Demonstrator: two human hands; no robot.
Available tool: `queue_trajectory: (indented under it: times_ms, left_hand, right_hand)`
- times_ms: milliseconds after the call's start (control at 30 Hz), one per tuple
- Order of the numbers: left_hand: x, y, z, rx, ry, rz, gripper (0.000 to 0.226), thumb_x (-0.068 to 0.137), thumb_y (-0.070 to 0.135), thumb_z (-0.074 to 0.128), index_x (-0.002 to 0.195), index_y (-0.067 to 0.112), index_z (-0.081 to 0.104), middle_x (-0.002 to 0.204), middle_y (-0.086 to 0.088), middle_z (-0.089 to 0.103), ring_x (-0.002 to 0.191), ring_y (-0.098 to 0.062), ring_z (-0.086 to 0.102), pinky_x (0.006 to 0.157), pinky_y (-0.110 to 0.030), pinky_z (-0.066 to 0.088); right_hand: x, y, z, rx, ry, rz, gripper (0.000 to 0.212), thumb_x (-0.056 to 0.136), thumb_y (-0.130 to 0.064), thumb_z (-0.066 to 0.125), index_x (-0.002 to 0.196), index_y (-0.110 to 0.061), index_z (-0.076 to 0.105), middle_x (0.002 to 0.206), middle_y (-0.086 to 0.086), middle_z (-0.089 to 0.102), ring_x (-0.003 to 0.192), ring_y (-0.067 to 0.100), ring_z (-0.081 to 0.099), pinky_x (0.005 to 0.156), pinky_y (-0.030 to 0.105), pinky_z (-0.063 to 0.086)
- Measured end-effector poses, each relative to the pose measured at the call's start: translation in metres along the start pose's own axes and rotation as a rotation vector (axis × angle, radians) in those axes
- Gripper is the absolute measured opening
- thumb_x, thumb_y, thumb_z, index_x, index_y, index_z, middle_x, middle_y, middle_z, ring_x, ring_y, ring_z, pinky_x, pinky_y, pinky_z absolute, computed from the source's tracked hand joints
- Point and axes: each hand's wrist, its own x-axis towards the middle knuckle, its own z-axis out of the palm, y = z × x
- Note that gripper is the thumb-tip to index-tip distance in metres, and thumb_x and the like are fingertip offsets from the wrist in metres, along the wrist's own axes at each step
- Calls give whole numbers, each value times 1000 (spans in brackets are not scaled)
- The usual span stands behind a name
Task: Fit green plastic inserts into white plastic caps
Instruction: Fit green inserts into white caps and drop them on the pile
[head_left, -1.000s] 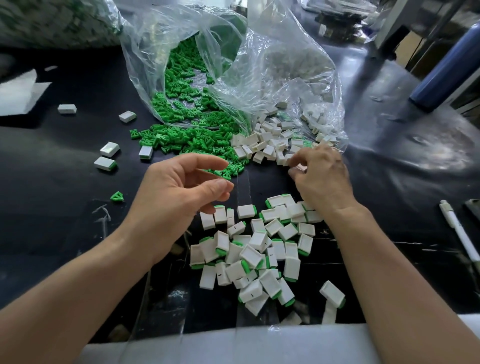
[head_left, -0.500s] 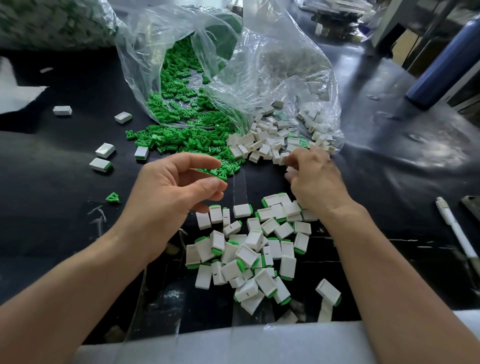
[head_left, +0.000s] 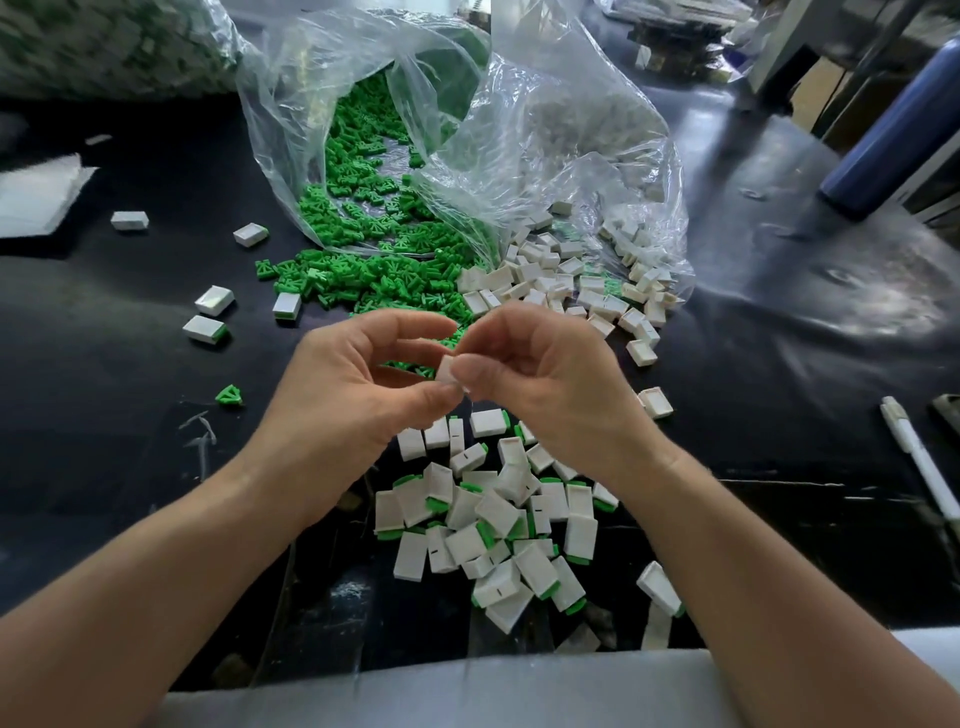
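Both your hands meet above the tabletop (head_left: 779, 364): your right hand (head_left: 545, 379) pinches a white cap (head_left: 450, 372) between thumb and fingers, and your left hand (head_left: 358, 389) closes thumb and forefinger against the same cap from the other side. Whether your left fingers also hold an insert, you cannot tell from here; they hide it.

Just below your hands, toward you, lies a heap of fitted caps (head_left: 498, 525), white with green showing at the ends. Beyond your fingertips the loose green inserts (head_left: 374, 280) spill from the mouth of a clear bag (head_left: 519, 130), and beyond your right hand the empty caps (head_left: 571, 280) lie in a pile touching them.

Left of your left hand sit a lone insert (head_left: 228, 396) and several stray caps (head_left: 214, 300). Far right of your right hand lies a white pen (head_left: 919, 457).
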Motion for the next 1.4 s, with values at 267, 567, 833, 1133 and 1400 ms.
queue_trajectory:
  times_ms: [267,567,833,1133,1400]
  left_hand:
    - [1,-1,1,-44,81,18,18,69,-3,72,76,13,69,67,-3,71,59,-10,64,52,-16,52]
    - [9,-1,-5,-238,231,-33,26,78,-13,58,81,12,62,70,-1,67,61,-11,68,53,-17,53]
    - [8,-2,-2,-246,184,-57,25,81,-13,55,80,10,64,63,4,69,62,-10,68,56,-16,53]
    - [7,-2,-1,-247,131,-72,17,75,-11,59,82,4,63,81,-13,68,69,-14,69,61,-18,55]
    - [8,-4,0,-241,137,-79,18,74,-11,60,80,6,64,77,-9,69,66,-13,69,60,-18,55]
  right_hand:
    - [2,5,4,-114,149,36,17,83,-33,63,72,-20,61,65,2,65,64,21,61,64,42,52]
    - [7,22,11,-578,-1,45,39,92,-22,53,130,-21,51,110,3,55,111,18,43,87,20,27]
    - [12,25,10,-740,-115,74,38,92,-29,50,130,-24,49,115,3,48,116,21,38,86,25,24]
    - [12,23,8,-673,-56,109,20,88,-23,58,107,-19,62,108,-2,54,104,18,49,83,26,34]
    - [12,21,7,-684,-46,111,16,87,-26,60,101,-18,62,95,-5,48,100,17,50,75,21,29]
